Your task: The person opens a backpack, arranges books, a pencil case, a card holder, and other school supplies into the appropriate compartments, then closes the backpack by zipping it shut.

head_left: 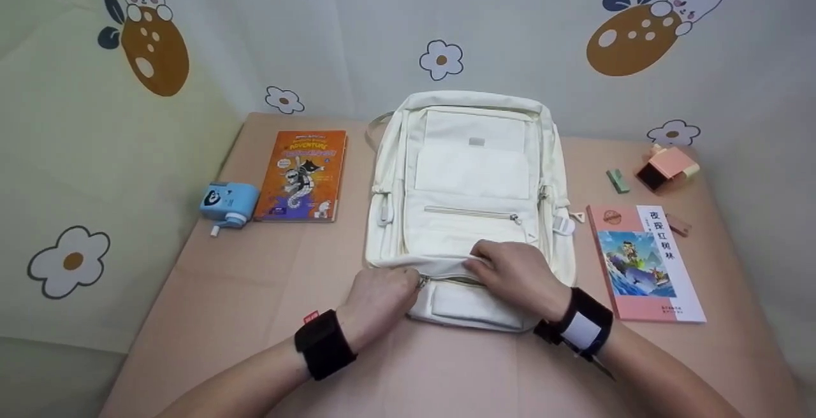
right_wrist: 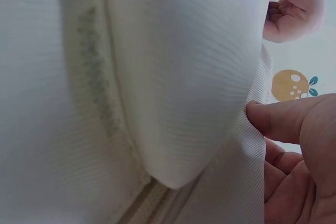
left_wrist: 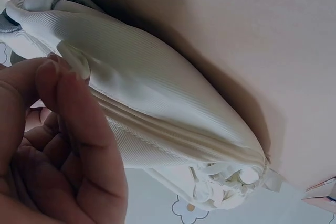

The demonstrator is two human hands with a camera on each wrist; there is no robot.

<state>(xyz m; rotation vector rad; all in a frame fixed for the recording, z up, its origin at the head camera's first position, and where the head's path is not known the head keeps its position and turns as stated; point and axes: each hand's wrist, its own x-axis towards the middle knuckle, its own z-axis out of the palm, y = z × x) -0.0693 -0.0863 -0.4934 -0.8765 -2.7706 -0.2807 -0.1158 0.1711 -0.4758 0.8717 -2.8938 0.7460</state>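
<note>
A cream backpack (head_left: 472, 227) lies on its back on the table. At its lower left, my left hand (head_left: 384, 292) pinches a small cream tab (left_wrist: 77, 60) between thumb and fingertips, beside a metal zipper slider (head_left: 422, 281). Whether the tab is fabric or a zipper pull I cannot tell. My right hand (head_left: 519, 271) grips the edge of the lower front pocket, thumb on one side of the cloth and fingers on the other. The pocket's zipper (right_wrist: 147, 203) is partly parted under the raised cloth. In the right wrist view, folds of cream fabric fill most of the picture.
An orange book (head_left: 305, 176) and a light blue hand-crank sharpener-like device (head_left: 229, 204) lie left of the backpack. To the right are a pink-and-white book (head_left: 647, 265), a green block (head_left: 617, 181), a pink box-shaped thing (head_left: 669, 166) and a small pinkish block (head_left: 679, 224). Patterned cloth hangs behind.
</note>
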